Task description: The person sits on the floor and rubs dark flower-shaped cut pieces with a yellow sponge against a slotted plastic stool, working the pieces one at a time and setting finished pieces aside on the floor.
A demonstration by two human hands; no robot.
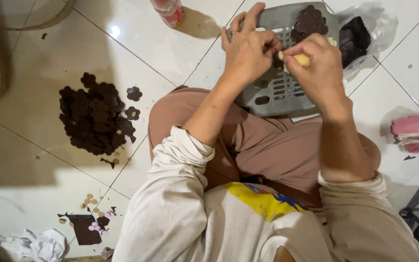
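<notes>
At my far left a heap of dark brown flower-shaped cutouts (93,119) lay on the white tiled floor (35,58), with bare tile open between it and my knee. Below it sat paper scraps (90,221) and crumpled tissue (37,245). My left hand (248,48) was curled, fingertips pinched on a small dark piece (mostly hidden by my fingers) just above the grey slotted tray (277,92). My right hand (316,63) was closed around a pale yellow tool (300,59), touching the left. More cutouts (310,22) sat at the tray's far edge, beside a plastic bag (364,34). A pink cloth (415,133) lay well apart, right.
</notes>
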